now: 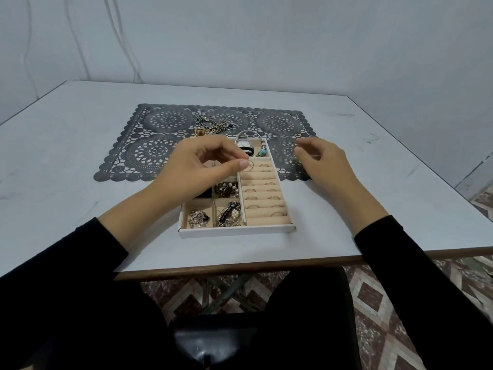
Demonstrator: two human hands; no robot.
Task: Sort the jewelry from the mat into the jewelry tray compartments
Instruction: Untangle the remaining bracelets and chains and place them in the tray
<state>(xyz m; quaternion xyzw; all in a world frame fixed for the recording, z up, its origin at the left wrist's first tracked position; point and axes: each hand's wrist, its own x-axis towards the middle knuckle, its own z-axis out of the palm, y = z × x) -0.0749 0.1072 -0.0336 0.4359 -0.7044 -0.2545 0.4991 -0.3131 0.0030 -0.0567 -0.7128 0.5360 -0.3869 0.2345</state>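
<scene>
Head view. Item: thin pale metal ring (250, 166), pinched by its band between thumb and forefinger of my left hand (202, 166), over the top ring slots of the beige compartmented jewelry tray (234, 232). Judged light, stiff and slippery, so grip the band's edges. My right hand (322, 161): relaxed, empty, above the dark lace mat (157, 153).

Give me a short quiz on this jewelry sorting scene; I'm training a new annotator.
1. True or false: the left hand pinches a ring over the ring rolls of the tray.
2. Which lies in a far compartment: A) watch B) spoon C) key?
3. Fill in: chains lie outside the tray, on the ____.
Key: 1 true; 2 A; 3 mat.
</scene>
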